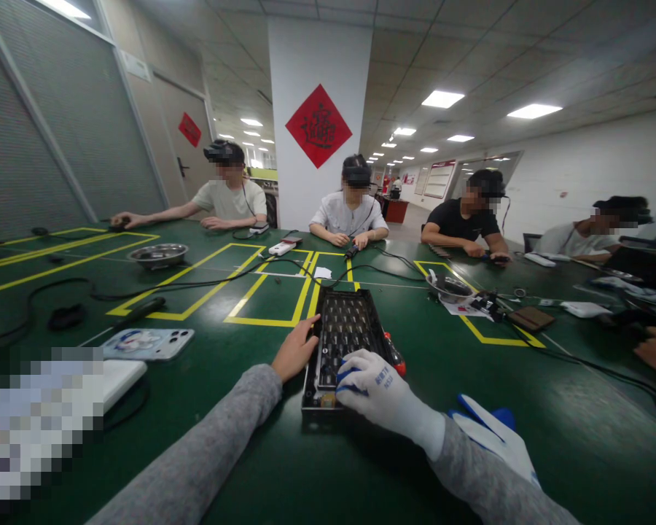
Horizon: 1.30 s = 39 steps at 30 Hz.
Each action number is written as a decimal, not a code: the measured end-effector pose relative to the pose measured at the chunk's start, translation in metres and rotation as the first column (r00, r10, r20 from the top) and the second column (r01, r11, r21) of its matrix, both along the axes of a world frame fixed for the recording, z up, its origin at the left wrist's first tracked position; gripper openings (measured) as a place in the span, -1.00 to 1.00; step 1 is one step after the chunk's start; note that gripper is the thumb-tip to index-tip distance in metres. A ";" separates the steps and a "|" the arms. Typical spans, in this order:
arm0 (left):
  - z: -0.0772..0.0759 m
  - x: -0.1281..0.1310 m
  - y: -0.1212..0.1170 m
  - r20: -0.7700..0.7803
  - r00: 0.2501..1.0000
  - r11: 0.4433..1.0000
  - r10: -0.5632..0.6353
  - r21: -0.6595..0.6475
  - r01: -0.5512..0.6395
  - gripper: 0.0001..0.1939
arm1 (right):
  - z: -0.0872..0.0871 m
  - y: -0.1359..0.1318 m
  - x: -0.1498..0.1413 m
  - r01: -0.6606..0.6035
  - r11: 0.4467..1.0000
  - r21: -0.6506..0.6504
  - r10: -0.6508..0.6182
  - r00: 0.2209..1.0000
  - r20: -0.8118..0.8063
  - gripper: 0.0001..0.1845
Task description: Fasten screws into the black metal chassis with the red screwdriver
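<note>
A black screwdriver bit case (311,394) lies open on the green table, with rows of metal bits (347,324) standing in its tray. My bare left hand (296,348) grips the case along its left side. Over the near right part of the tray is my right hand (369,386), in a white work glove with blue on the fingers. Its fingers are curled down among the bits, and whatever is between them is hidden. Just right of the case rests a red and black handle (395,355). Beside my right forearm lies a second white and blue glove (497,437).
A phone (147,344) and a pixelated white object (49,423) lie to my left. Metal bowls (158,255) (451,288) stand farther off on both sides. Black cables (208,289) cross the table. Several people wearing headsets sit around it; other hands show at both edges.
</note>
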State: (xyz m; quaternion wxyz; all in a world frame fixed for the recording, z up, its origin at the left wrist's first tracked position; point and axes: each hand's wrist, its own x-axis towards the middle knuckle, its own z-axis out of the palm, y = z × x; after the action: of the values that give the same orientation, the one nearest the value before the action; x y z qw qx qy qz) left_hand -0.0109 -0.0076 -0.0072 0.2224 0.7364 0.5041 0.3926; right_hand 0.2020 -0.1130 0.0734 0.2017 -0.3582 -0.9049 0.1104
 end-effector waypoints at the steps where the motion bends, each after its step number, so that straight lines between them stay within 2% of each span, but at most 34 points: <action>1: 0.000 0.000 0.000 -0.001 1.000 1.000 -0.001 0.001 0.001 -0.48 | 0.000 0.000 0.000 0.000 1.000 -0.006 0.000 1.000 -0.001 -0.79; 16: 0.000 0.000 0.001 -0.001 1.000 1.000 0.001 0.010 -0.001 -0.48 | -0.006 0.003 0.000 0.027 1.000 0.001 -0.027 0.998 -0.053 -0.79; 24: 0.000 0.001 0.002 -0.006 1.000 1.000 0.003 0.016 -0.003 -0.47 | -0.003 0.002 0.000 -0.008 1.000 0.021 0.008 1.000 0.020 -0.79; 39: 0.000 0.001 0.001 -0.005 1.000 1.000 0.008 0.008 -0.008 -0.47 | -0.001 0.000 0.001 0.008 1.000 -0.006 -0.008 1.000 -0.021 -0.80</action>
State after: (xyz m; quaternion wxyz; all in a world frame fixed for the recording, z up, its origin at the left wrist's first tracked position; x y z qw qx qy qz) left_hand -0.0095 -0.0071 -0.0070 0.2167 0.7363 0.5058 0.3938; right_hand 0.2027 -0.1127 0.0723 0.2105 -0.3612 -0.9010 0.1161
